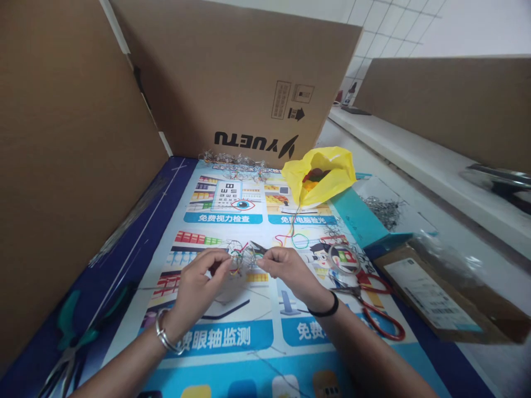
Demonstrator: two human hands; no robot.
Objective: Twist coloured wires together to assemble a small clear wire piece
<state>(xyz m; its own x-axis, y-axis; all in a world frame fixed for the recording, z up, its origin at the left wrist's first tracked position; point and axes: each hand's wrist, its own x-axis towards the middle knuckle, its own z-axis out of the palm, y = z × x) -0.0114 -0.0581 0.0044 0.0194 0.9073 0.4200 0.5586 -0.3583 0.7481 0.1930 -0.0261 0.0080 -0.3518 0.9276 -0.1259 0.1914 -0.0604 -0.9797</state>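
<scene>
A small tangle of thin silvery wire with red, yellow and green threads [237,261] lies between my two hands, above the printed sheet. My left hand [206,271] pinches its left side between thumb and forefinger. From the right, my right hand [286,266] is closed with its fingertips at the wire's other side. A dark pointed thing [258,247] shows beside those fingertips; I cannot make out what it is or whether the hand holds it. Loose red and green thread [299,240] curls on the sheet just beyond, leading up toward a yellow bag [332,188].
Red-handled scissors [384,326] and a roll of clear tape [345,258] lie at right. Green-handled pliers [70,337] rest at left. Wire pieces [236,160] line the back by a cardboard wall [232,72]. A blue box [357,221] holds dark wire bits.
</scene>
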